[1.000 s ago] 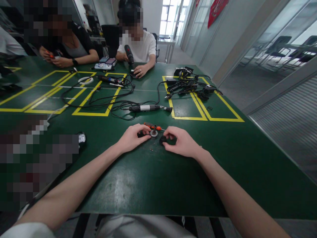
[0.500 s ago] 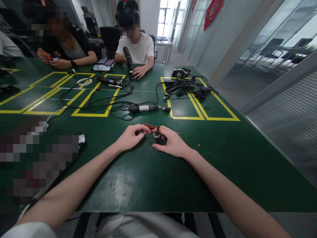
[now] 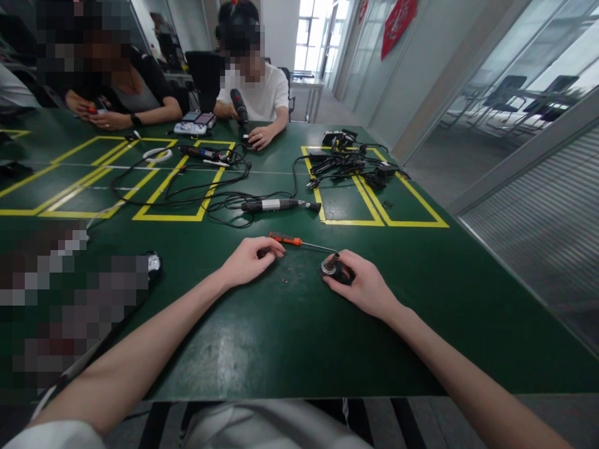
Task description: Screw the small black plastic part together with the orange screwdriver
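Observation:
My right hand (image 3: 367,280) is closed around a small black part with a silver ring and a short shaft (image 3: 329,266), holding it just over the table with the shaft pointing up. A second black piece seems to sit inside the same grip. To the left, my left hand (image 3: 250,260) rests on the table with its fingers curled. Something dark shows under those fingers, but I cannot make it out. An orange-and-black screwdriver (image 3: 287,240) lies beyond both hands, its thin blade pointing right. Tiny screw-like bits (image 3: 284,280) lie between the hands.
A corded silver-and-black power tool (image 3: 276,205) lies ahead on the green table (image 3: 262,349). Black cables and adapters (image 3: 346,162) are heaped at the back right. Across the table, a person in white (image 3: 255,93) holds a power tool; another person (image 3: 131,93) handles a small item.
My right hand reached left, took the ringed part from beside my left hand and carried it right. The screwdriver is now fully uncovered. My left hand has barely moved.

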Action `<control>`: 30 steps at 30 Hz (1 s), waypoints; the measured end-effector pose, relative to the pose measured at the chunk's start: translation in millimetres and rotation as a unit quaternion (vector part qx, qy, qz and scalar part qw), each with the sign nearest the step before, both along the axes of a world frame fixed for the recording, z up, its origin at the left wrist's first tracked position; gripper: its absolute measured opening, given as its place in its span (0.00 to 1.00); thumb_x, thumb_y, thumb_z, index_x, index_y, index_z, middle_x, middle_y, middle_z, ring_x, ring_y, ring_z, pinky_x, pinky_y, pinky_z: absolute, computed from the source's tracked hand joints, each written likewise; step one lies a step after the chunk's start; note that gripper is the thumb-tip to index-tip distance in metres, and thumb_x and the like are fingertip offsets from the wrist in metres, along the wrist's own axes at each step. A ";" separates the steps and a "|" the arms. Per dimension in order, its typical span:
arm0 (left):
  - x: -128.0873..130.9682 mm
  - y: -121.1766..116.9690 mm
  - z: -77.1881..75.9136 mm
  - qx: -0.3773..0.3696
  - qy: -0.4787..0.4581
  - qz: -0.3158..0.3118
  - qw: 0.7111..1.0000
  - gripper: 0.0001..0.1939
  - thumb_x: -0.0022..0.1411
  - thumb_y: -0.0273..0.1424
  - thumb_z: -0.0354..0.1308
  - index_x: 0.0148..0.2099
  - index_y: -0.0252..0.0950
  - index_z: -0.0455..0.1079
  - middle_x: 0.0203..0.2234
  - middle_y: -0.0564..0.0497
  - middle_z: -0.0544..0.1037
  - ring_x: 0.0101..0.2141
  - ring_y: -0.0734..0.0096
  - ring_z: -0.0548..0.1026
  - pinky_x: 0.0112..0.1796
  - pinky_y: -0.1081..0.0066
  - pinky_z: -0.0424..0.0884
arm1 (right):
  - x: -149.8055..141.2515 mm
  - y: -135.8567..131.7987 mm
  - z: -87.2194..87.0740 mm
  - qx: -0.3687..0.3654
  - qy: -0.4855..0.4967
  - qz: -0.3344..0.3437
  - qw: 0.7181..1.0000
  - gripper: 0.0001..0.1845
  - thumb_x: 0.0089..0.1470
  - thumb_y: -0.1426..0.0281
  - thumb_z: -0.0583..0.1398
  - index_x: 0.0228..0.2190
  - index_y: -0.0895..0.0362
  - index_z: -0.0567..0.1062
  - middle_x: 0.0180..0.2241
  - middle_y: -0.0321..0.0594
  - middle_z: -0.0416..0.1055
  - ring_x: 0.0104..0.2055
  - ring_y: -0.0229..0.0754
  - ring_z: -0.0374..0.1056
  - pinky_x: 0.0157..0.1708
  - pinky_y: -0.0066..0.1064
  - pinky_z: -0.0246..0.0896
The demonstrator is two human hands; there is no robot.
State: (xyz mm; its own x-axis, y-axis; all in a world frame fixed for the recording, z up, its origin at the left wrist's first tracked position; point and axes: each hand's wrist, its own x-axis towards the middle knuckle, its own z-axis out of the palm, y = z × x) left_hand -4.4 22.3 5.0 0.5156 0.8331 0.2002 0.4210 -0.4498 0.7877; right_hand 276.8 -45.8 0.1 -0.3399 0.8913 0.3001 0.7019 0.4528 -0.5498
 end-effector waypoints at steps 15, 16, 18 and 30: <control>-2.0 0.9 -0.8 0.020 0.016 0.005 1.000 0.13 0.63 0.29 0.54 0.43 0.35 0.80 0.34 0.49 0.85 0.33 0.68 0.79 0.36 0.70 0.73 | 136.8 -21.2 1.4 0.024 -0.057 -0.262 0.963 0.22 0.54 0.46 0.61 0.31 0.52 0.75 0.20 0.36 0.67 0.19 0.44 0.63 0.20 0.35 0.55; -2.0 0.8 -0.6 0.020 0.017 0.005 1.000 0.13 0.63 0.29 0.54 0.43 0.35 0.80 0.35 0.49 0.85 0.33 0.68 0.79 0.36 0.70 0.73 | 147.4 -22.1 1.7 0.023 -0.062 -0.280 0.958 0.24 0.53 0.44 0.60 0.31 0.52 0.75 0.19 0.36 0.68 0.19 0.45 0.63 0.19 0.35 0.54; -2.1 0.9 -0.2 0.021 0.019 0.004 1.000 0.13 0.63 0.29 0.54 0.43 0.35 0.80 0.35 0.49 0.85 0.33 0.68 0.79 0.36 0.70 0.73 | 168.3 -23.1 0.8 0.031 -0.067 -0.321 0.944 0.27 0.51 0.40 0.60 0.29 0.51 0.74 0.19 0.37 0.68 0.18 0.46 0.63 0.18 0.36 0.53; -1.2 1.7 -1.1 0.026 0.016 0.003 1.000 0.13 0.64 0.29 0.54 0.43 0.35 0.80 0.34 0.49 0.85 0.32 0.68 0.79 0.36 0.71 0.73 | 128.1 -49.4 18.9 0.255 -0.023 -0.379 0.889 0.14 0.58 0.57 0.64 0.42 0.50 0.73 0.41 0.49 0.68 0.36 0.54 0.68 0.33 0.46 0.65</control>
State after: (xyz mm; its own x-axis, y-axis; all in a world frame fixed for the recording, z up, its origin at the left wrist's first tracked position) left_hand -5.6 24.0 4.0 0.5180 0.8247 0.2270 0.4488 -0.4880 0.7486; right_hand 404.9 -95.2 19.0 0.2781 0.6213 0.7326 0.9283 0.0221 -0.3711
